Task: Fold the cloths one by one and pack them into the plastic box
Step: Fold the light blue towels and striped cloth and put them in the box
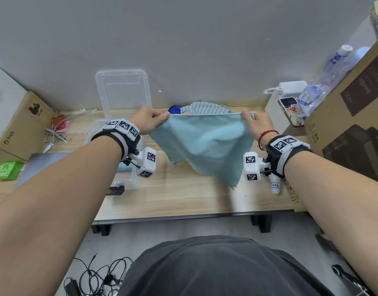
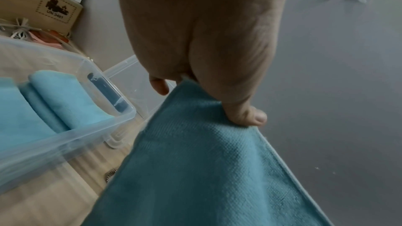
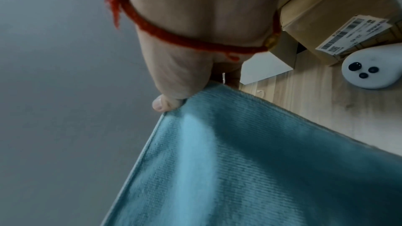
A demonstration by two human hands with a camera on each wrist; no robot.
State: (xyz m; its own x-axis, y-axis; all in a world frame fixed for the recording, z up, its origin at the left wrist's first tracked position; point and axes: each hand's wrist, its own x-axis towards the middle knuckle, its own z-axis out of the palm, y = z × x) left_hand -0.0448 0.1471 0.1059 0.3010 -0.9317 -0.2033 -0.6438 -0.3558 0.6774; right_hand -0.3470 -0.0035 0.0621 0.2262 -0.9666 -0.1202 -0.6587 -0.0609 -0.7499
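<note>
At 12 o'clock above the table (image 1: 183, 199): teal cloth (image 1: 203, 144) hanging unfolded, top corners pinched by left hand (image 1: 148, 121) and right hand (image 1: 257, 123). At 9 o'clock: plastic box (image 2: 71, 137), folded cloths already inside. At 12 o'clock behind: remaining cloths (image 1: 203, 107), count obscured.

Light: soft, even, indoor | Shadows: faint | Head view: sharp, edges bowed by wide lens | Wrist views: dimmer, blurred, grainy
</note>
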